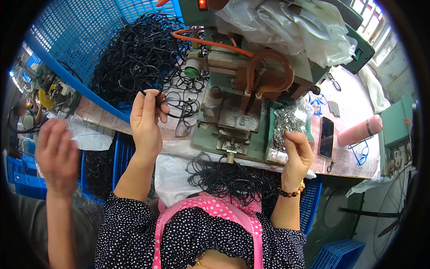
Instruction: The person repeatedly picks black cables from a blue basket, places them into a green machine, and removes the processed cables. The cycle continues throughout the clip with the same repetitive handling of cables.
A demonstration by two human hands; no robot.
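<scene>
My left hand (pixel 147 116) is raised in front of the machine's left side, its fingers closed on a black eyeglass frame (pixel 144 80). Behind it a big heap of black eyeglass frames (pixel 121 58) fills a blue basket (pixel 58 67). With thumb and fingers pinched together, my right hand (pixel 298 154) is at the edge of a tray of small metal parts (pixel 286 125). Whatever it holds is too small to make out. Between my hands stands a green bench machine (pixel 201 134) with a metal block and a brown curved tube. More black frames (pixel 228 179) lie in my lap.
At the left is another person's hand (pixel 56 154), blurred. To the right on the table lie a phone (pixel 326 136), a pink bottle (pixel 360 130) and blue-framed glasses (pixel 361 153). Plastic sheeting (pixel 291 31) covers the machine's top. A fan (pixel 389 215) stands at the lower right.
</scene>
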